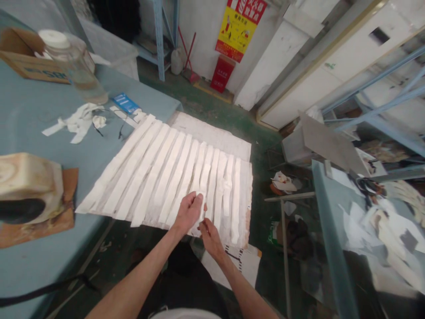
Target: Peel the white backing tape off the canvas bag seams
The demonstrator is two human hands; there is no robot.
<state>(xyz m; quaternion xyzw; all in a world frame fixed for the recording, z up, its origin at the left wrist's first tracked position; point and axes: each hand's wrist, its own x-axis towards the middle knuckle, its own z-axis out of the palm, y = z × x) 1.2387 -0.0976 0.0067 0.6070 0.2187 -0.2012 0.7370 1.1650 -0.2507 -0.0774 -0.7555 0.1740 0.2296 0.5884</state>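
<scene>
A light board (217, 135) juts over the table's edge in front of me, with several long white strips (161, 150) laid side by side across it. My left hand (188, 212) is closed at the near end of one strip, thumb and fingers pinched on the white material. Just to its right, my right hand (211, 239) is curled shut by the same strip's end. A small brownish tip shows above its fingers, but whether that is a tool or a fingertip I cannot make out.
The blue-green table (109, 84) on the left carries a large clear bottle (83, 75), a cardboard box (20, 51), white scraps (81, 122), a blue packet (125, 103) and a yellowed container (31, 186). A second cluttered table (335, 248) stands right. A red box (222, 73) sits by the wall.
</scene>
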